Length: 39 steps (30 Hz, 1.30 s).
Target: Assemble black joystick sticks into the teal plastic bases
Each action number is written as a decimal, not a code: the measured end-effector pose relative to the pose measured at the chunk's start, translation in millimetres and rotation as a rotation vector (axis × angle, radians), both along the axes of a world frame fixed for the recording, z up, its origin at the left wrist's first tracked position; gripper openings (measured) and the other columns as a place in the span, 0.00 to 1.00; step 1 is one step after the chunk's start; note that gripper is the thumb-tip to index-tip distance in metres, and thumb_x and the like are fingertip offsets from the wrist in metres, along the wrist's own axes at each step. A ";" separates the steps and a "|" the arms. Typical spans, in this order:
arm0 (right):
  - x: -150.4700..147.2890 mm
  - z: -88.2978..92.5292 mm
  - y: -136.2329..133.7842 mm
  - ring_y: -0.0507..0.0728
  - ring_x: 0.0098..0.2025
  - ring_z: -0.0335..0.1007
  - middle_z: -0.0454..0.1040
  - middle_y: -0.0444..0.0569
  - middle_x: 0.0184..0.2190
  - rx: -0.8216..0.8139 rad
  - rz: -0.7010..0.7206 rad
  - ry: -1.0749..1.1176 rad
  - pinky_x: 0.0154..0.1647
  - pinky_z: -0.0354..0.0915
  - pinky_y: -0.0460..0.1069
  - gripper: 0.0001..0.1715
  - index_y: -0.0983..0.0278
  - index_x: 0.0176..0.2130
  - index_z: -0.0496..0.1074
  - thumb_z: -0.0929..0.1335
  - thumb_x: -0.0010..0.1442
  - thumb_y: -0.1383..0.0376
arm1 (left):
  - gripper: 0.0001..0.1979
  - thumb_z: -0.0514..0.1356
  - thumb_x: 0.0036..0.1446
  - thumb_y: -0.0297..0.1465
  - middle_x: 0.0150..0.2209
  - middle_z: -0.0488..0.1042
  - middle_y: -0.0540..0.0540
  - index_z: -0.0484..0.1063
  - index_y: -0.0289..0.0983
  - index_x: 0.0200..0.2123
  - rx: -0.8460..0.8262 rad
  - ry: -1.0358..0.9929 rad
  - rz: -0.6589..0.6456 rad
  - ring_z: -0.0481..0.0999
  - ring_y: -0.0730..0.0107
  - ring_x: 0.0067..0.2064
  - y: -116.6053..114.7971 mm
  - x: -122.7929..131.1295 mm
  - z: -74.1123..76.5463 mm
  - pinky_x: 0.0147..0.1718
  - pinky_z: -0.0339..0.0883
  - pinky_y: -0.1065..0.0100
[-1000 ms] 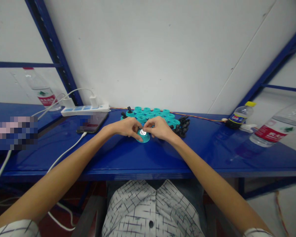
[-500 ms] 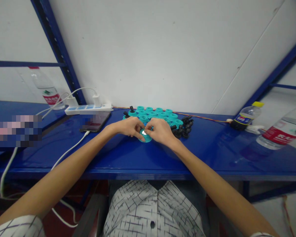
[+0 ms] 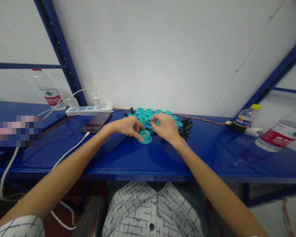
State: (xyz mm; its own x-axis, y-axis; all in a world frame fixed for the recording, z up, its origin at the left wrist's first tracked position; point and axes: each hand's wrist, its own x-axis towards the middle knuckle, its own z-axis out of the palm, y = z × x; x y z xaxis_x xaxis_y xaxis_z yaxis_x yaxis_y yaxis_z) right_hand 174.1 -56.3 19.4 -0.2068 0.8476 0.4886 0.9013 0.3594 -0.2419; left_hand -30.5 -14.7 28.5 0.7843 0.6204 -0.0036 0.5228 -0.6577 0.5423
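Note:
On the blue table in front of me stands a teal round plastic cup (image 3: 145, 137) with a flared base and something shiny inside its ring. My left hand (image 3: 131, 127) grips it from the left, thumb at its near side and curled fingers behind. Just beyond, my right hand (image 3: 165, 127) hovers over small black and blue parts (image 3: 150, 129), its thumb and forefinger apart and nothing visible between them. Further back sits a group of similar teal cups (image 3: 159, 112), partly covered by my hands. Black plastic pieces (image 3: 185, 127) lie heaped to the right.
A phone (image 3: 96, 122) on a white cable and a power strip (image 3: 88, 109) lie at left, near a water bottle (image 3: 49, 92). To the right stand a cola bottle (image 3: 245, 119) and a large water bottle (image 3: 281, 131). A white wall (image 3: 162, 59) rises behind the table.
My right hand has drawn back from the teal cup, moving right and slightly away, and its fingers have parted. My left hand stays on the cup, whose inside now shows.

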 end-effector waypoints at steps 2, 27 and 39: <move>5.1 3.3 0.5 0.59 0.42 0.74 0.80 0.48 0.40 -0.006 -0.047 -0.026 0.40 0.62 0.50 0.12 0.61 0.39 0.78 0.65 0.59 0.67 | 0.26 0.69 0.47 0.45 0.23 0.77 0.48 0.78 0.33 0.45 0.010 -0.042 0.055 0.72 0.73 0.21 2.7 -7.1 5.5 0.21 0.61 0.74; 4.6 -2.7 1.8 0.65 0.43 0.76 0.80 0.61 0.40 -0.137 -0.016 -0.465 0.38 0.64 0.52 0.18 0.65 0.41 0.80 0.62 0.59 0.71 | 0.05 0.65 0.47 0.28 0.24 0.78 0.46 0.80 0.34 0.29 0.058 0.214 0.340 0.72 0.72 0.21 26.5 -49.3 9.6 0.18 0.61 0.76; 7.4 -2.3 4.5 0.65 0.46 0.76 0.81 0.56 0.40 -0.062 -0.060 -0.278 0.41 0.65 0.52 0.18 0.62 0.42 0.80 0.63 0.59 0.71 | 0.14 0.59 0.52 0.26 0.29 0.80 0.42 0.79 0.29 0.41 -0.001 0.334 0.409 0.75 0.70 0.25 21.5 -40.7 11.3 0.23 0.67 0.73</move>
State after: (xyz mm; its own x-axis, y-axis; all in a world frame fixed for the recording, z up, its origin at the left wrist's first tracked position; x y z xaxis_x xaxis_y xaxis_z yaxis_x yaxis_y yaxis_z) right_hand 181.5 -51.8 17.1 -0.2745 0.8887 0.3672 0.9552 0.2961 -0.0025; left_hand -71.3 6.7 39.8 0.4338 0.8755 -0.2129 0.8813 -0.3631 0.3024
